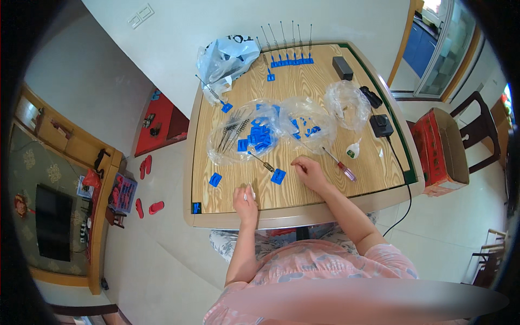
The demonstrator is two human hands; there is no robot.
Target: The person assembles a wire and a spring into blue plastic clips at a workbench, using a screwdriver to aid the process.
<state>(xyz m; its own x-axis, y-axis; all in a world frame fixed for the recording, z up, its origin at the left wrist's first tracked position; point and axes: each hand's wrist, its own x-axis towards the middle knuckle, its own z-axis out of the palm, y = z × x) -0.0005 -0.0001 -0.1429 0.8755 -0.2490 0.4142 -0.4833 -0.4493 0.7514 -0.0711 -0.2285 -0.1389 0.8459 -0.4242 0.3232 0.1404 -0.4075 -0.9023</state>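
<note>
My left hand (246, 204) is at the table's near edge, fingers closed around a small whitish thing whose kind I cannot make out. My right hand (309, 173) rests on the tabletop, fingers curled; whatever they may hold is hidden. Between and beyond both hands lies a blue plastic base (278, 176) with a dark coil spring (267, 167) on a thin rod pointing away to the left. Another blue base (215, 180) lies alone to the left. A screwdriver (345, 170) with a clear reddish handle lies right of my right hand.
Clear plastic bags (222, 157) hold blue pieces (260, 135) and spring rods (233, 130). Several sprung rods on blue bases (292, 62) stand along the far edge. A pale blue bag (227, 57), a small white bottle (353, 149) and a black corded device (381, 125) also occupy the table.
</note>
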